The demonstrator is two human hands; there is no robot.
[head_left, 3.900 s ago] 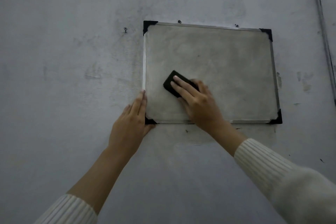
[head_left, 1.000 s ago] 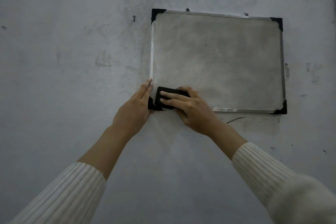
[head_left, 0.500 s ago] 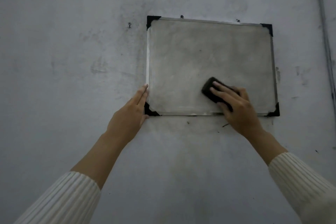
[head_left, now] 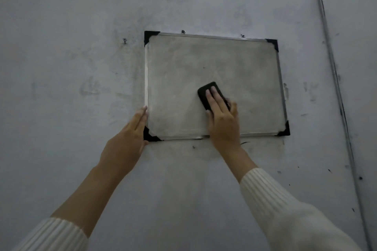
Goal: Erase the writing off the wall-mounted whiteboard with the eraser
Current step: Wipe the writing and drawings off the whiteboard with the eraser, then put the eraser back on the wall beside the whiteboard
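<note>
1. Two bare hands are working at a grey-smeared rectangular whiteboard w/ silver metal frame (head_left: 183, 79), which is hanging on a scuffed grey plaster wall (head_left: 71, 26).
2. R hand (head_left: 223, 122) is gripping a black rounded block eraser (head_left: 205, 92). Two fingers are lying straight along its back, the rest are curling at its sides, and it is pressing flat to the board.
3. Eraser is sitting on the board surface, slightly right of centre in the lower half, top end leaning left, well clear of the frame.
4. L hand (head_left: 126, 140) is lying open, fingers straight & together, along the board's left frame edge beside the black plastic corner cap (head_left: 150, 135) at bottom left.
5. Board surface is looking smudged all over; can't tell if any writing is left.
6. White ribbed knit sleeves are covering both forearms below the board: R sleeve (head_left: 275, 199), L sleeve (head_left: 55, 234).
7. A small nail (head_left: 124, 40) is sticking out just left of the board's top-left corner. A thin vertical pipe (head_left: 334, 67) is running down well right of the board.
</note>
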